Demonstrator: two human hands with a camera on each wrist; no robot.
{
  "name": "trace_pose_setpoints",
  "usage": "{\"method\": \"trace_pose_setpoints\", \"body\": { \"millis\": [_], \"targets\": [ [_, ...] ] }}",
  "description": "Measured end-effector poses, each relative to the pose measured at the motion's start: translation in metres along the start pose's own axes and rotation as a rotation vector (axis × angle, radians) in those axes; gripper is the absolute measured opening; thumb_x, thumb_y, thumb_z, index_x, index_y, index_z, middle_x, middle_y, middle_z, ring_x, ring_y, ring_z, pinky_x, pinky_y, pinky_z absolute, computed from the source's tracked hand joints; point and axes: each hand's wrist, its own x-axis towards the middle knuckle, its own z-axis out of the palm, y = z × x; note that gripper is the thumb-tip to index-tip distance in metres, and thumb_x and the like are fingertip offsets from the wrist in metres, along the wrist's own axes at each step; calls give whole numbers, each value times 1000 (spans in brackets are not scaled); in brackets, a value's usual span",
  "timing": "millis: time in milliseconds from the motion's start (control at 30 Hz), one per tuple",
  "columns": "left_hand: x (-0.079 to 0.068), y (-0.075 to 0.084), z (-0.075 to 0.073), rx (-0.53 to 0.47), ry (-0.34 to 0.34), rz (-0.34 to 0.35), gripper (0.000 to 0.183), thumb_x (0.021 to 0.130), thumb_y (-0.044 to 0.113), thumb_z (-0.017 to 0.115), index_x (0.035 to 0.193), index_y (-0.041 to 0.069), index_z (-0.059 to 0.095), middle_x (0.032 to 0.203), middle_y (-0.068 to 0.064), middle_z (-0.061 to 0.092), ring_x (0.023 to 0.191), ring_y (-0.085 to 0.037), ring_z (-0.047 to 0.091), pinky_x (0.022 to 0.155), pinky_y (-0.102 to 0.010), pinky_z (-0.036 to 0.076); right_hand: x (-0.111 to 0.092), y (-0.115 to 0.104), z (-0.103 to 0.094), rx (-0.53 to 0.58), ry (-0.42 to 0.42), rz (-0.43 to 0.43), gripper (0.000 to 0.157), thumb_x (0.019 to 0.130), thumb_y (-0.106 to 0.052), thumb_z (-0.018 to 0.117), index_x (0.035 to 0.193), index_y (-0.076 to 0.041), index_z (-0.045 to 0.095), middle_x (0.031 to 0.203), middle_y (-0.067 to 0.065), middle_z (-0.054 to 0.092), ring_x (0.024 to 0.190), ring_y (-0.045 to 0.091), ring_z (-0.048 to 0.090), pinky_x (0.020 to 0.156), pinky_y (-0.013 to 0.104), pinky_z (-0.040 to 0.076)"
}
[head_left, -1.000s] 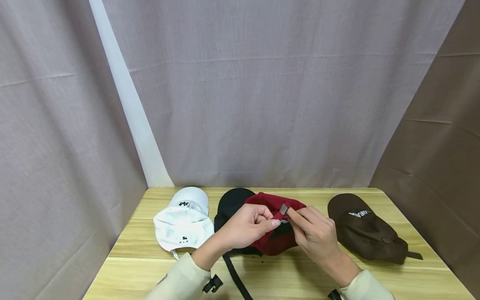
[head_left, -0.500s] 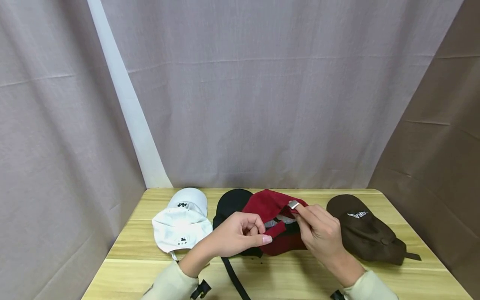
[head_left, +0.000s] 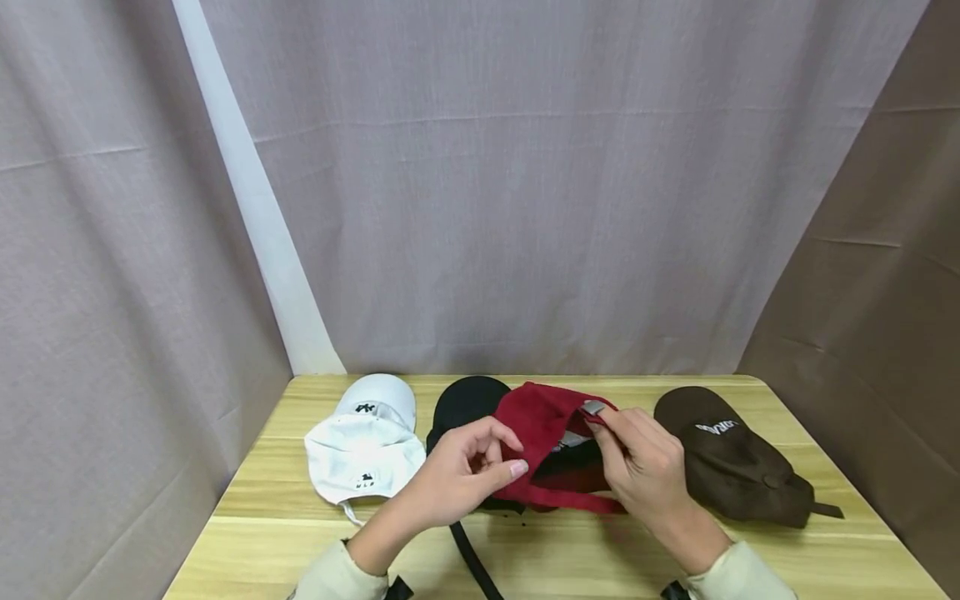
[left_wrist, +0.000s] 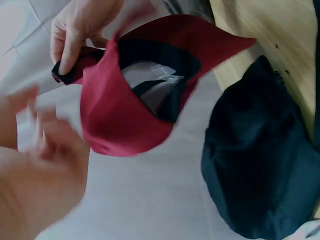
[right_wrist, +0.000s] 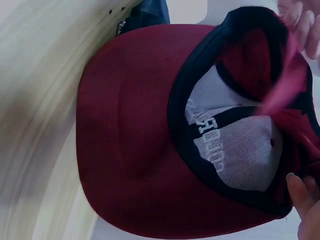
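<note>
A dark red baseball cap [head_left: 528,412] is held up over the table, its opening facing me. My right hand [head_left: 641,458] pinches its back edge beside the metal buckle [head_left: 592,407]; in the right wrist view the thumb [right_wrist: 300,192] presses on the cloth. The red strap [head_left: 573,499] dangles loose below the opening, blurred in the right wrist view. My left hand [head_left: 465,475] is beside the cap's left side, fingers loosely bent with nothing between them. The left wrist view has this left hand [left_wrist: 45,170] blurred and apart from the cap. Grey lining [right_wrist: 240,150] shows inside.
Partly behind the red cap lies a black cap [head_left: 468,408], its long black strap [head_left: 472,558] trailing toward me. Farther left is a white cap [head_left: 367,454]; a dark brown cap [head_left: 735,458] lies on the right. All rest on the wooden table [head_left: 255,517], with grey curtain behind.
My left hand has drawn the strap out of the buckle, moved left and let it go. The strap has dropped below the opening. The right hand keeps its pinch, slightly farther right.
</note>
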Motion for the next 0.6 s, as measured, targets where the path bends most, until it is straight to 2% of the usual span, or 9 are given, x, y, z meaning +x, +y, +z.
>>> {"method": "trace_pose_setpoints", "body": {
  "millis": [100,167,233,300,333,400,467,600],
  "targets": [
    [2,-6,0,60,182,-80,23,99,26,76,117,15,66,72,-3,51,60,-2,42,58,-18,40,-1,0,0,6,2,2,41,108,-27,64,84,3,77,66,5,65,59,16,53,53,27,41],
    [5,-9,-1,115,234,-167,35,98,35,77,124,17,64,84,-3,56,69,-6,48,64,-20,42,-2,0,-2,10,6,4,41,108,-28,64,83,3,77,66,5,64,59,16,53,53,27,41],
    [6,-13,-2,183,198,-250,52,96,46,76,136,18,59,107,-5,63,85,-10,56,73,-25,48,-3,1,-5,16,10,8,41,108,-28,64,83,3,76,66,5,64,60,15,52,53,27,40],
    [6,-16,-2,219,104,-313,70,95,56,74,150,18,51,131,-6,62,106,-14,61,85,-33,53,-4,1,-6,32,18,7,41,108,-27,65,82,3,76,65,5,63,61,14,52,53,26,40],
    [6,-19,-2,206,53,-334,77,95,58,73,155,19,46,139,-5,61,116,-16,61,92,-38,54,-4,1,-7,42,23,4,41,107,-27,66,82,4,76,65,5,63,61,14,52,53,26,39],
    [8,-25,-1,129,-29,-363,82,96,59,71,162,22,38,148,-4,59,128,-18,61,103,-43,54,-3,1,-8,73,33,-8,39,106,-26,68,82,4,76,65,4,62,61,12,51,52,25,38],
    [10,-31,1,8,-84,-381,80,99,56,69,164,24,35,149,-2,60,132,-17,62,110,-41,52,-2,1,-8,111,43,-27,37,105,-25,70,82,4,76,66,5,63,61,12,52,52,24,38],
    [16,-40,6,-217,-112,-396,67,104,43,68,160,23,39,146,-4,62,128,-16,66,107,-35,55,0,1,-9,168,55,-57,34,102,-22,73,83,6,77,70,8,69,64,12,57,54,24,41]
  ]
}}
